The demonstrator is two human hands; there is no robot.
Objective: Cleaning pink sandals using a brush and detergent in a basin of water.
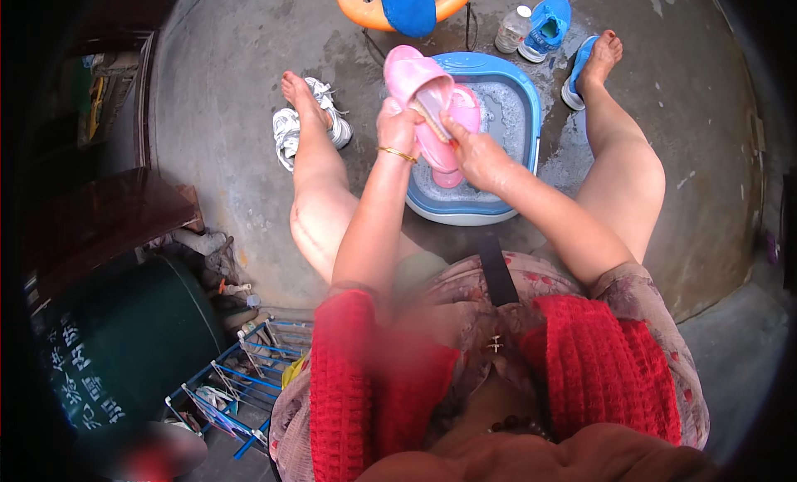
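My left hand (398, 130) grips a pink slide slipper (408, 74) by its side, above a blue plastic basin (528, 89). A scrubbing brush (434, 111) is in my right hand (479, 152); its pale bristles lie against the slipper's footbed, and its front end is under the strap. Beneath, a second pink slipper (467, 111) rests in the basin's sudsy water (504, 124). My left hand hides part of the upper slipper's edge, and my right fingers cover the near end of the brush.
White sneakers (286, 133) lie by my left foot. Blue sneakers (545, 30) and a clear bottle (514, 28) stand beyond the basin to the right. An orange stool (367, 12) holding a blue item is ahead. A wire rack (249, 382) and dark green barrel (149, 339) are at lower left.
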